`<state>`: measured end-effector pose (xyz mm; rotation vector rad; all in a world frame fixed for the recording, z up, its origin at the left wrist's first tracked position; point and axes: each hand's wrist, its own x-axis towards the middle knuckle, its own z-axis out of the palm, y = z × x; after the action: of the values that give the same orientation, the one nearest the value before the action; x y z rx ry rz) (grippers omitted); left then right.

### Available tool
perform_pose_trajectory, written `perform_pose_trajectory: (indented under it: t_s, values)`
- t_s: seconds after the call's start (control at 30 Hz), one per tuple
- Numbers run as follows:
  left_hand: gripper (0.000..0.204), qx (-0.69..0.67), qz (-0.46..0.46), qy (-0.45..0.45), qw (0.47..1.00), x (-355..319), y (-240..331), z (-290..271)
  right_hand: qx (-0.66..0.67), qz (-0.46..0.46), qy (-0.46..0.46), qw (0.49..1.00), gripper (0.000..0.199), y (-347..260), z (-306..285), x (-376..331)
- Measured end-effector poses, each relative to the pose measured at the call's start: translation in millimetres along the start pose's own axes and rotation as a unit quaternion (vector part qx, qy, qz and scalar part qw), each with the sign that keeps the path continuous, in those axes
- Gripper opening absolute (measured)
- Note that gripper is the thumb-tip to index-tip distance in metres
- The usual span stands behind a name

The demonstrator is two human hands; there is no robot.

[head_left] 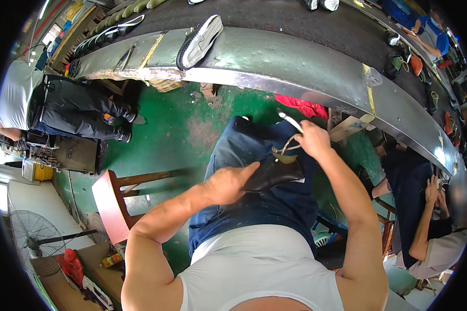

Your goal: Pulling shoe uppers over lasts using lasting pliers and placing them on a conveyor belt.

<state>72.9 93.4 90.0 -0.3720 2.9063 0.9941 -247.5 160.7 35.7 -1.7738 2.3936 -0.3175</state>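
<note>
Across my lap lies a black shoe upper, with an olive-green last showing at its opening. A loop of twisted cord comes out of the last. My left hand grips the upper at its left end, the forefinger stretched along it. Just beyond the last, my right hand is closed on a slim white stick-like tool with a dark tip pointing away to the left. The tool's kind is too small to tell. The cord passes close to my right fingers; whether they touch it I cannot tell.
A metal-edged bench curves across the front, bearing a pale shoe near its edge. A red cloth hangs below. At left stand a reddish stool and a fan. People work at left, right and far right.
</note>
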Motion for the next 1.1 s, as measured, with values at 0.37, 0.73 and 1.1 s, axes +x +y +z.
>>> perform_pose_trajectory:
  t_s: [0.37,0.73,1.1]
  values:
    - [0.047,-0.353,-0.176,0.128,0.910,129,12,-42,0.714,0.373,-0.102,0.584,0.022,13,-13,-160]
    - [0.031,-0.239,-0.250,0.067,0.936,70,-5,71,0.388,0.134,-0.244,0.879,0.026,-27,-29,-170]
    - [0.028,0.007,-0.133,0.070,0.989,86,35,66,0.395,0.192,-0.498,0.748,0.027,-1,-80,-86]
